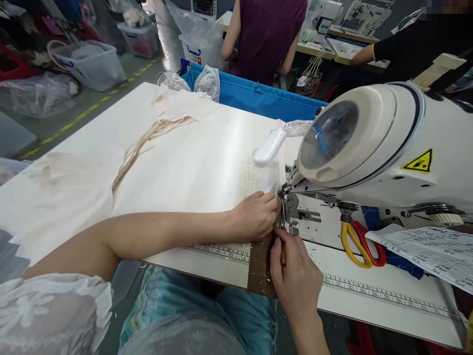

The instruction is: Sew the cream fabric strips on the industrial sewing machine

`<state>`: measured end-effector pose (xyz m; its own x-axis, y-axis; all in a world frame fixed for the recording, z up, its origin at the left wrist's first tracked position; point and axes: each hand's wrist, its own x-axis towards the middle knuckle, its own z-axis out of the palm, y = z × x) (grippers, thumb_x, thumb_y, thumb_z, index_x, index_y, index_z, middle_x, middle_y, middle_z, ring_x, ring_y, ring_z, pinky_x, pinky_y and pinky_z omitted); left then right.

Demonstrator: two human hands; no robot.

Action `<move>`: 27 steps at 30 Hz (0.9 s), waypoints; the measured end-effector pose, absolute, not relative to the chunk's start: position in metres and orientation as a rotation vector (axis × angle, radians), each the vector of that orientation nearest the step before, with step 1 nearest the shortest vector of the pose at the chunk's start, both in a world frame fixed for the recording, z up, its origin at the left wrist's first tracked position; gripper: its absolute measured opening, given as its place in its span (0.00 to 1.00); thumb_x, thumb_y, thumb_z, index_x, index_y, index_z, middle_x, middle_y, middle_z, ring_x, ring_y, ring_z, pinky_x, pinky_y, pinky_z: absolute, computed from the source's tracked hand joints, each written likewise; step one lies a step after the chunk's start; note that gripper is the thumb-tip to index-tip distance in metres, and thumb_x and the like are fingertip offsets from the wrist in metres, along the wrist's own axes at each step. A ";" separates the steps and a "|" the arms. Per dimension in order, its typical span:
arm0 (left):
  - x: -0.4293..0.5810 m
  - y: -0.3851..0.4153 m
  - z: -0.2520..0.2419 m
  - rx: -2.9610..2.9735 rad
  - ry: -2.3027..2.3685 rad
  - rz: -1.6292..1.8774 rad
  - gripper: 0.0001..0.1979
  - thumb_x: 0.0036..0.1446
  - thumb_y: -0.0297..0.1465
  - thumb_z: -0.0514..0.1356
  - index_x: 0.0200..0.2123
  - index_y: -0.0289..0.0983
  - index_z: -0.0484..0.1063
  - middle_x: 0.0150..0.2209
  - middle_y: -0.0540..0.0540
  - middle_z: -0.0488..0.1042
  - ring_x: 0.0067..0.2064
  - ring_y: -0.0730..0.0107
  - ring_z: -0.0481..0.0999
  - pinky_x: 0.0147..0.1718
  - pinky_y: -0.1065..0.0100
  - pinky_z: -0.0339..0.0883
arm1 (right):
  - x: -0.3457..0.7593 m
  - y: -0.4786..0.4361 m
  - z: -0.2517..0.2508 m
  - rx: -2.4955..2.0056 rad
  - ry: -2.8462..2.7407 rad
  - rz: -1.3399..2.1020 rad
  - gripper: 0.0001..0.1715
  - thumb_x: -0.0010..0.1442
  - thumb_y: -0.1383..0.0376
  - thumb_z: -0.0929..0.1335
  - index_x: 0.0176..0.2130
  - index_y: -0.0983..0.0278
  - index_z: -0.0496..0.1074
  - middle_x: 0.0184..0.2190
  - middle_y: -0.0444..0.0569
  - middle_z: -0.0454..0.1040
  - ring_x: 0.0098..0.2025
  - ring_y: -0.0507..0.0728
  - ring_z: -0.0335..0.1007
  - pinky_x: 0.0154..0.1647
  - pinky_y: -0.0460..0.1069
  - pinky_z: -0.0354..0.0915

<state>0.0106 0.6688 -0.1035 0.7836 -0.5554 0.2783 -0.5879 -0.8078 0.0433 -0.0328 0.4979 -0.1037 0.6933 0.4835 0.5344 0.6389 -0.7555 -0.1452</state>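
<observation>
At the needle area of a white sewing machine [373,133], my left hand [258,214] is closed, its fingers curled against the metal presser-foot parts [284,209]. What they pinch, if anything, is hidden. Just below and to the right, my right hand [297,271] is closed around a slim tool with a yellowish-brown handle [283,252]. Its tip lies near the presser foot, and its exact kind is unclear. Behind my left hand a thin whitish piece of material [269,177] lies by the needle area.
Scissors with yellow and red handles [364,244] and a handwritten sheet [430,251] lie to the right. Cream fabric strips [148,135] rest on the white table [207,162]. Beyond are a blue cloth bin [254,96] and a person in a purple top [271,39].
</observation>
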 end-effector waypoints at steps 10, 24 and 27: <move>0.014 0.672 -0.101 2.848 -0.831 0.300 0.16 0.63 0.31 0.54 0.47 0.26 0.71 0.50 0.33 0.70 0.52 0.53 0.68 0.46 0.58 0.64 | -0.037 0.509 -0.103 -2.846 -0.830 -0.841 0.13 0.71 0.67 0.62 0.47 0.68 0.74 0.33 0.46 0.79 0.23 0.50 0.70 0.20 0.47 0.52; 0.000 0.683 -0.073 2.876 -0.776 0.199 0.13 0.63 0.29 0.55 0.46 0.29 0.73 0.51 0.33 0.71 0.51 0.56 0.70 0.44 0.61 0.68 | -0.072 0.486 -0.097 -2.500 -0.762 -0.419 0.21 0.72 0.59 0.58 0.53 0.66 0.73 0.41 0.53 0.79 0.38 0.56 0.76 0.30 0.45 0.64; -0.028 0.697 -0.054 2.909 -0.859 0.141 0.11 0.64 0.30 0.54 0.42 0.31 0.74 0.45 0.34 0.74 0.43 0.58 0.74 0.34 0.62 0.69 | -0.069 0.479 -0.111 -2.376 -0.564 -0.275 0.28 0.70 0.55 0.59 0.60 0.67 0.68 0.39 0.56 0.78 0.39 0.61 0.75 0.38 0.50 0.68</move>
<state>-0.0275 0.6967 -0.0541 0.8362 -0.5355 0.1185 -0.5452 -0.8350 0.0743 -0.0694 0.4792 -0.1107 0.8844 0.3230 0.3370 0.4644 -0.6815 -0.5655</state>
